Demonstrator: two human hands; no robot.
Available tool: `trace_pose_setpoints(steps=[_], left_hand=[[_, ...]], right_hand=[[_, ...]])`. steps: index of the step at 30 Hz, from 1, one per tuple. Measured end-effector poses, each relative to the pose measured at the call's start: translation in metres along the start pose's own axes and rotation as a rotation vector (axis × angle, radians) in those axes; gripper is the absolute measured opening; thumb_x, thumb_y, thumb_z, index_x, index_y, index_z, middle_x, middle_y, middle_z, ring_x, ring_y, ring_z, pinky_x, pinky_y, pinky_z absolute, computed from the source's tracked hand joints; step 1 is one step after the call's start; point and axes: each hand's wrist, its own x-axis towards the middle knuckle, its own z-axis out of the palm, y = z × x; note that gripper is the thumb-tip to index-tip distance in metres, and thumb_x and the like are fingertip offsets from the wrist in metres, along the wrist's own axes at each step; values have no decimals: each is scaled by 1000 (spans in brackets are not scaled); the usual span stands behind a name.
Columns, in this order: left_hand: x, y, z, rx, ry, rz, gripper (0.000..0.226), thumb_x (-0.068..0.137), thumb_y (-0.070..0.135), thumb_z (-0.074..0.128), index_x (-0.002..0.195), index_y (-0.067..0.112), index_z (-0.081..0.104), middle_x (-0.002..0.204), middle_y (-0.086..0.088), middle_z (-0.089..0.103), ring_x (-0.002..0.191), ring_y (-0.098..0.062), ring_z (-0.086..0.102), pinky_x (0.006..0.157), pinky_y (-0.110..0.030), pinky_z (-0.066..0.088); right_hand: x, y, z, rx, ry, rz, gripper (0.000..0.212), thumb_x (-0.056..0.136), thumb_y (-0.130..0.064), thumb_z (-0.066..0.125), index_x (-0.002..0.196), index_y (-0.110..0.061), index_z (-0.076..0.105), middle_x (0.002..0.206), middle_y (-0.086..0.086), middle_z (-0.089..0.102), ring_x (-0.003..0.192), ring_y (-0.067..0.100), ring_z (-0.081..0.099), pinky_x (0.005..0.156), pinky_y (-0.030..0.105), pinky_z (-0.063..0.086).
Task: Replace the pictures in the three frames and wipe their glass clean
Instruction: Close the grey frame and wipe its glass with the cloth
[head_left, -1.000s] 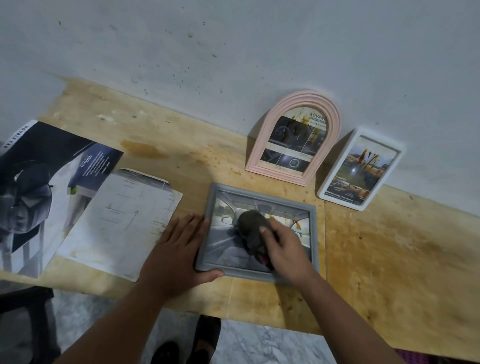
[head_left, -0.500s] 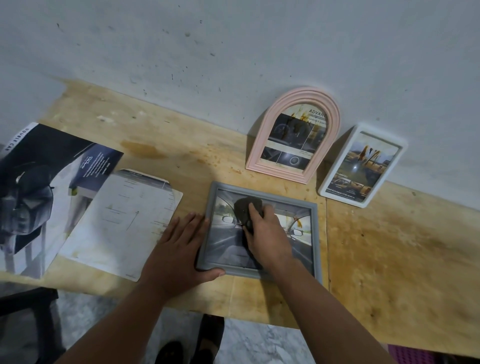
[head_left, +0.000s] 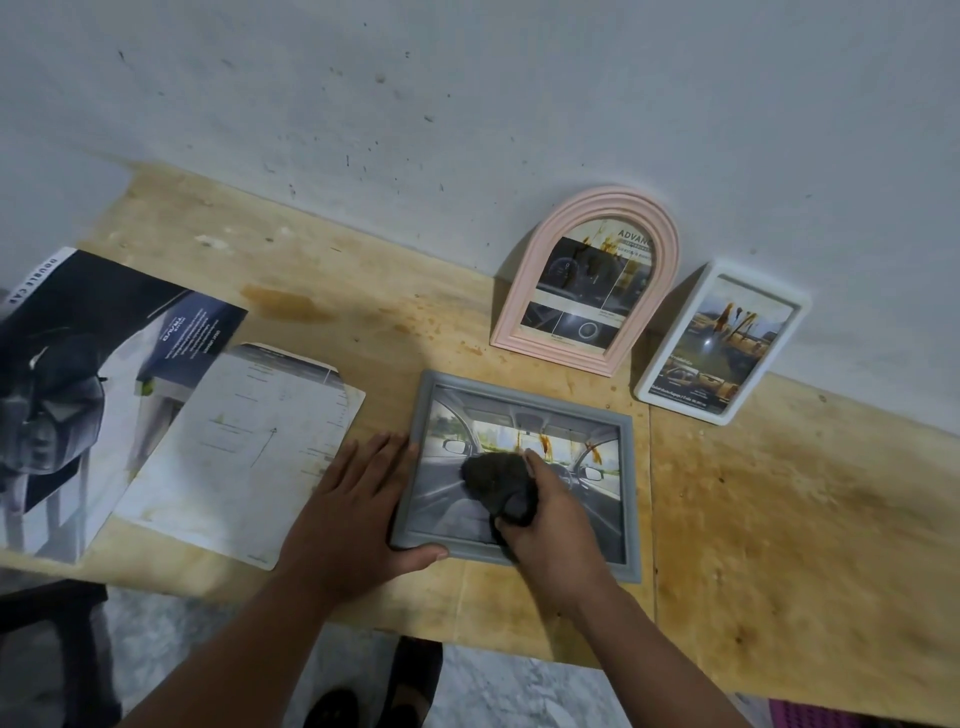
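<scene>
The grey frame (head_left: 524, 467) lay flat on the wooden table (head_left: 779, 519), near its front edge, with a car-interior picture under the glass and orange smears along the upper part of it. The right hand (head_left: 550, 519) was curled around a dark cloth (head_left: 496, 483), pressing it onto the middle of the glass. The left hand (head_left: 353, 509) lay flat at the frame's nine o'clock side, fingers straight, the thumb hooked along the near edge. At twelve o'clock from the grey frame a pink arched frame (head_left: 587, 280) leaned on the wall (head_left: 467, 104), and at about two o'clock a white frame (head_left: 722, 343) leaned beside it, both smeared too. Loose printed sheets (head_left: 244, 447) lay well off at nine o'clock.
</scene>
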Motion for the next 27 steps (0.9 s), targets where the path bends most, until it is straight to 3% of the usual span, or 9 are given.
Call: trace_pose_setpoints(steps=[3, 6, 9, 12, 17, 23, 27], left_hand=[[1, 0, 0, 1, 0, 2, 120, 78, 95, 45, 161, 10, 30, 167, -10, 32, 158, -25, 22, 125, -54, 25], [0, 0, 0, 6, -10, -2, 120, 78, 95, 44, 161, 10, 30, 168, -10, 30, 158, -24, 21, 126, -53, 24], [1, 0, -1, 5, -17, -6, 121, 78, 96, 43, 162, 11, 27, 168, -9, 28, 159, -23, 19, 126, -52, 22], [1, 0, -1, 7, -21, -13, 121, 78, 96, 42, 163, 11, 26, 169, -8, 27, 159, -23, 18, 127, -52, 21], [1, 0, 0, 5, -26, -17, 121, 77, 96, 42, 163, 11, 26, 169, -8, 26, 159, -22, 17, 128, -51, 19], [-1, 0, 0, 13, -16, -12, 120, 78, 95, 43, 162, 11, 26, 169, -9, 27, 159, -23, 18, 128, -51, 19], [0, 0, 2, 9, -6, -8, 121, 77, 95, 45, 161, 9, 31, 167, -10, 32, 157, -24, 23, 126, -53, 23]], right_hand=[[0, 1, 4, 37, -10, 24, 57, 78, -30, 82, 129, -40, 60, 115, -11, 70, 103, 11, 67, 87, 40, 60], [4, -2, 0, 42, -84, 10, 41, 84, -30, 74, 122, -41, 65, 99, -6, 73, 82, 13, 71, 72, 43, 61], [29, -12, -17, 7, 48, -51, 42, 89, -19, 69, 129, -35, 64, 111, -4, 69, 101, 16, 66, 90, 39, 58], [57, -24, -26, -150, 135, -111, 61, 92, -15, 66, 148, -28, 48, 129, 3, 54, 108, 21, 60, 97, 38, 51], [70, -24, -9, -543, -73, -176, 72, 101, -27, 57, 162, -20, 19, 142, 13, 40, 107, 37, 62, 85, 46, 54], [37, -17, -5, -632, -162, -191, 72, 100, -19, 55, 162, -20, 18, 143, 11, 39, 107, 36, 61, 86, 43, 51], [-3, -14, -3, -698, -261, -192, 73, 101, -27, 55, 163, -24, 15, 145, 6, 37, 108, 31, 63, 83, 39, 50]])
